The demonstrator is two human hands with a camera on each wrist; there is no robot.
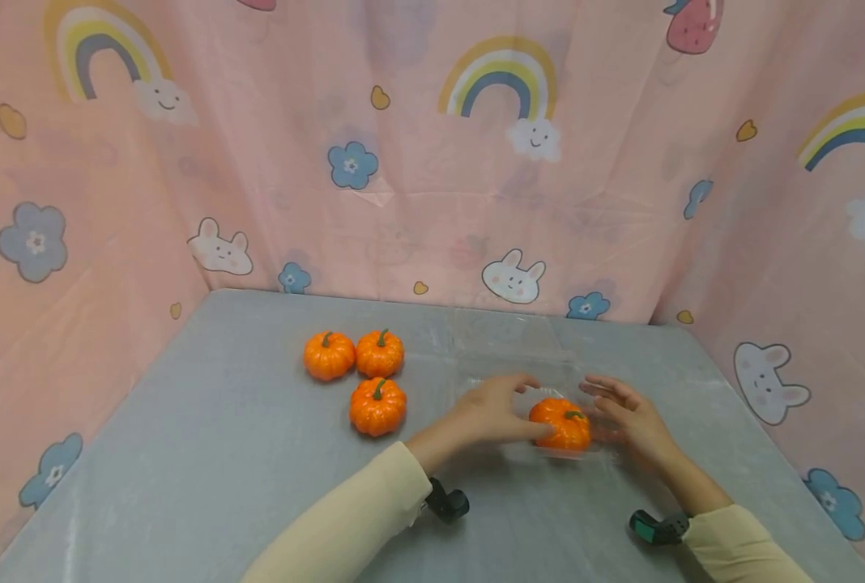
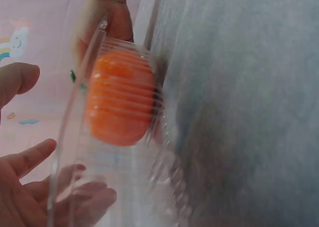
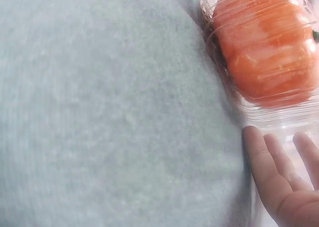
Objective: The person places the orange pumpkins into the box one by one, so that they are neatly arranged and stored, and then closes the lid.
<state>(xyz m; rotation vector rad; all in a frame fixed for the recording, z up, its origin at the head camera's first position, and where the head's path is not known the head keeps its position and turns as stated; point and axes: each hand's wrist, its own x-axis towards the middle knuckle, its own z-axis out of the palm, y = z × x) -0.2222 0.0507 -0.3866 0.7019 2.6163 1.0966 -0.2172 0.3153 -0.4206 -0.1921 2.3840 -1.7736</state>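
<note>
An orange pumpkin (image 1: 560,427) with a green stem sits in a clear plastic box (image 2: 144,182), near its right end. Behind the box, the see-through lid (image 1: 505,334) is folded back. My left hand (image 1: 489,410) reaches over the box with its thumb stretched toward the pumpkin. Its fingers are spread apart, and in the left wrist view some show through the clear wall. At the box's right end is my right hand (image 1: 640,423), palm turned toward the pumpkin. In the right wrist view its straight fingers (image 3: 266,159) are right at the ribbed wall.
Three more orange pumpkins stand grouped left of the box: one at the far left (image 1: 329,356), one beside it (image 1: 380,355) and one in front (image 1: 377,407). Grey cloth covers the table (image 1: 221,453). A pink patterned curtain (image 1: 418,219) hangs around the back and sides.
</note>
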